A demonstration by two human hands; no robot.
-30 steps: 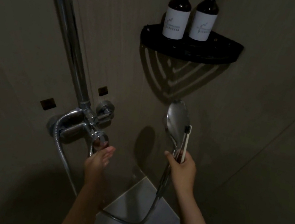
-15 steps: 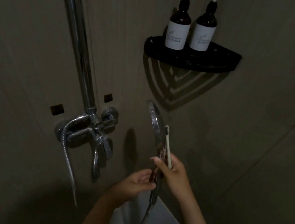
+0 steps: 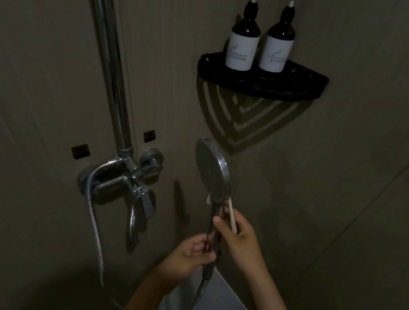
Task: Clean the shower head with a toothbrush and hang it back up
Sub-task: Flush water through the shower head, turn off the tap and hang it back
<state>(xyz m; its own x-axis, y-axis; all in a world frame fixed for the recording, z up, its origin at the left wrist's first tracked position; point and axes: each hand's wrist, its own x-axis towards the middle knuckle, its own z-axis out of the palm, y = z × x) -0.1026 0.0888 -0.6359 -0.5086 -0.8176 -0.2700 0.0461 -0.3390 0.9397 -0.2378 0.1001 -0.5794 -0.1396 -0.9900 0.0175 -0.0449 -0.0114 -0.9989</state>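
I see both hands wrapped on the shower head (image 3: 212, 168) handle: left hand (image 3: 189, 257) low, right hand (image 3: 239, 239) above, also pinching the toothbrush (image 3: 231, 218) alongside, below the corner shelf (image 3: 262, 81).

- Left bottle (image 3: 243, 41), at about 12 o'clock on the shelf (image 3: 261, 81): its white label carries a small sprig-like mark with a line of script above a row of small dark characters. None of it is sharp enough to read.
- Right bottle (image 3: 279, 42), just beside it toward 1 o'clock: the same kind of white label, with a faint sprig mark and a row of small print, likewise too blurred and dim to read.
- No other text, brand, number or sign can be made out anywhere else in the view.
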